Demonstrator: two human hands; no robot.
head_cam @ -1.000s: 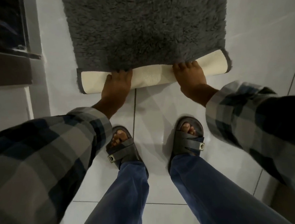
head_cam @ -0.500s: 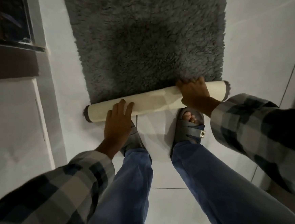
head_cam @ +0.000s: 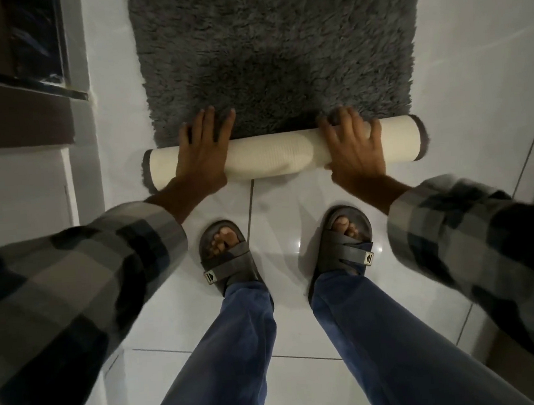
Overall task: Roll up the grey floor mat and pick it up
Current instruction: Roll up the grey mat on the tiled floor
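Note:
The grey floor mat point(head_cam: 273, 58) lies on the white tiles and runs away from me, shaggy side up. Its near end is wound into a roll point(head_cam: 271, 155) with the cream backing outside, lying crosswise in front of my feet. My left hand point(head_cam: 203, 156) rests palm down on the roll's left part, its fingers spread and reaching onto the grey pile. My right hand point(head_cam: 352, 150) is curled over the roll's right part, fingertips at the seam where roll meets pile. Both short ends of the roll stick out past my hands.
My feet in grey sandals point(head_cam: 225, 256) point(head_cam: 347, 244) stand on the tiled floor point(head_cam: 286, 300) just behind the roll. A dark door frame and threshold point(head_cam: 18, 103) with a white wall point(head_cam: 18, 190) lie close on the left. A brown surface point(head_cam: 528, 370) shows at lower right.
The folded near edge has become a thicker roll that moved further up the mat. My left hand went from behind the roll to on top of it.

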